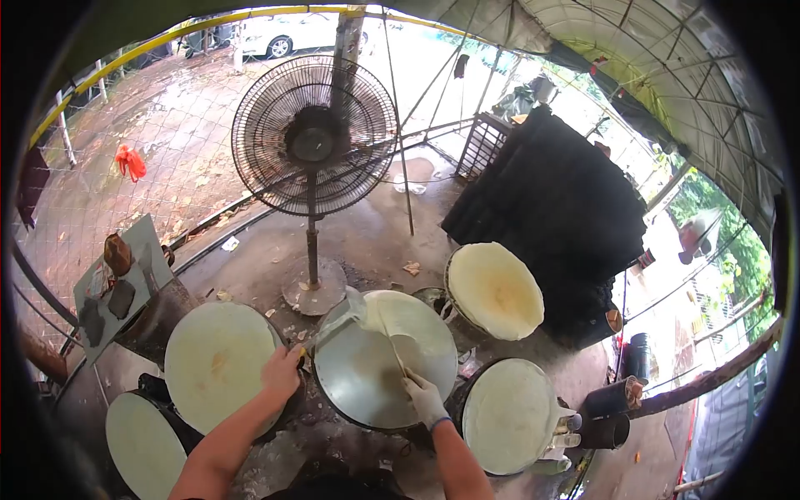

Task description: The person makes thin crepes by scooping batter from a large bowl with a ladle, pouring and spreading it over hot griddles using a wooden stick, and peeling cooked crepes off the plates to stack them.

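My left hand is closed round the yellow handle of a scraper, whose blade lies over the upper left of a round metal griddle. Pale batter covers the griddle's upper part, and some clings to the scraper's tip. My right hand, in a whitish glove, grips a thin stick that reaches up across the griddle into the batter. Round pale sheets lie on other griddles: one at left, one at lower left, one at right and one at upper right.
A standing fan rises behind the griddles. A large black stack stands at back right. Bottles and dark cans are at the right. A metal sheet leans at left, before a wire fence.
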`<state>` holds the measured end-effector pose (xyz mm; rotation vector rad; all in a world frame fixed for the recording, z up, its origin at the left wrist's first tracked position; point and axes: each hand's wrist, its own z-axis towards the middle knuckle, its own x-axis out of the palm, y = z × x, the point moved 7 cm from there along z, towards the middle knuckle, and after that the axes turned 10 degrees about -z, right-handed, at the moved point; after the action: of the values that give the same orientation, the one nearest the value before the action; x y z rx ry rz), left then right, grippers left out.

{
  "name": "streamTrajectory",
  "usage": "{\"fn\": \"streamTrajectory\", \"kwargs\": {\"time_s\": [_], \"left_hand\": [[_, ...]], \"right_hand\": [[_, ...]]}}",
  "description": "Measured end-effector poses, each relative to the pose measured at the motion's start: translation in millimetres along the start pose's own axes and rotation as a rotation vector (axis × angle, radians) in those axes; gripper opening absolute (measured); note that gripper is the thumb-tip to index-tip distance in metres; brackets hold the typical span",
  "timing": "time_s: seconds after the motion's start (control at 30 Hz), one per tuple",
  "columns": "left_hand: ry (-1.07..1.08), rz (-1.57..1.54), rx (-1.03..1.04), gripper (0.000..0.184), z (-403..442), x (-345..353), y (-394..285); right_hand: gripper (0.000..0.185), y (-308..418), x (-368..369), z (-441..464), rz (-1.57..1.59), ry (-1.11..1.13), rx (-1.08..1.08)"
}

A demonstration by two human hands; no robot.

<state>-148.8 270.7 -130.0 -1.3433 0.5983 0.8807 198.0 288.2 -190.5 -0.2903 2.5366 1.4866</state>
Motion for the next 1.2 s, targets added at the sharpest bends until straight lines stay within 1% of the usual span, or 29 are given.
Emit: {"fn": "streamTrajectory", "kwargs": {"time_s": [0.07, 0.1, 0.17, 0.2, 0.23, 0.33, 0.37, 0.43, 0.47, 0.5, 0.53, 0.57, 0.63, 0.73, 0.77, 0.83, 0.87, 0.9, 1.0, 1.03, 1.13, 1.2], "left_hand": [[-0.066, -0.003, -0.036, 0.043, -12, -13, 17], [-0.114, -0.012, -0.043, 0.042, -19, -21, 24], [-0.197, -0.063, -0.043, 0.039, -30, -31, 25], [-0.238, -0.106, -0.029, 0.038, -31, -36, 21], [-0.278, -0.149, -0.014, 0.038, -32, -41, 14], [-0.210, -0.363, -0.052, 0.037, -30, -44, -8], [-0.230, -0.415, 0.036, 0.035, -31, -45, -14], [-0.278, -0.519, 0.210, 0.032, -34, -46, -21], [-0.206, -0.680, 0.040, 0.029, -32, -41, -18], [-0.130, -0.838, -0.133, 0.027, -36, -40, -23], [-0.050, -0.993, -0.309, 0.025, -41, -31, -27], [-0.029, -1.067, -0.340, 0.025, -40, -26, -36], [0.015, -1.214, -0.398, 0.025, -35, -17, -55], [-0.020, -1.389, -0.492, 0.024, -40, -21, -78], [-0.051, -1.445, -0.541, 0.024, -46, -24, -80], [-0.133, -1.558, -0.636, 0.024, -61, -29, -77], [-0.154, -1.520, -0.638, 0.024, -68, -29, -75], [-0.167, -1.481, -0.643, 0.025, -76, -28, -73], [-0.214, -1.435, -0.670, 0.026, -90, -23, -84], [-0.227, -1.430, -0.684, 0.027, -95, -24, -89], [-0.325, -1.433, -0.739, 0.023, -116, -34, -101], [-0.401, -1.407, -0.771, 0.023, -133, -44, -99]], "right_hand": [[0.039, -24, -23, -1, -0.013, -0.029, -0.061], [0.039, -34, -38, 2, -0.013, -0.107, -0.071], [0.039, -34, -35, 29, -0.189, -0.244, -0.315], [0.038, -42, -26, 41, -0.263, -0.208, -0.265], [0.037, -26, -12, 41, -0.339, -0.169, -0.218], [0.038, -10, 15, 32, -0.200, 0.189, 0.012], [0.039, -14, 10, 25, -0.069, 0.269, 0.040], [0.038, -7, -29, 11, -0.142, 0.157, -0.005], [0.037, -5, -46, 11, -0.180, 0.104, -0.036], [0.036, -31, -57, 32, -0.113, 0.031, 0.014], [0.036, -28, -53, 57, -0.202, -0.013, -0.202], [0.035, -25, -41, 75, -0.283, -0.058, -0.420], [0.035, 9, -8, 57, -0.400, 0.047, -0.374], [0.035, 15, 5, 33, -0.188, 0.385, -0.095], [0.034, 12, -10, 31, -0.264, 0.402, -0.061], [0.034, -10, -48, 64, -0.089, 0.236, -0.086], [0.034, 0, -57, 62, 0.000, 0.154, -0.088], [0.034, 19, -66, 64, 0.056, 0.097, -0.147], [0.035, 29, -11, 82, -0.450, 0.407, -0.396], [0.036, 37, -3, 63, -0.453, 0.541, -0.177], [0.039, 33, -16, 49, -0.370, 0.663, -0.213], [0.038, 37, -42, 74, -0.208, 0.490, -0.096]]}}
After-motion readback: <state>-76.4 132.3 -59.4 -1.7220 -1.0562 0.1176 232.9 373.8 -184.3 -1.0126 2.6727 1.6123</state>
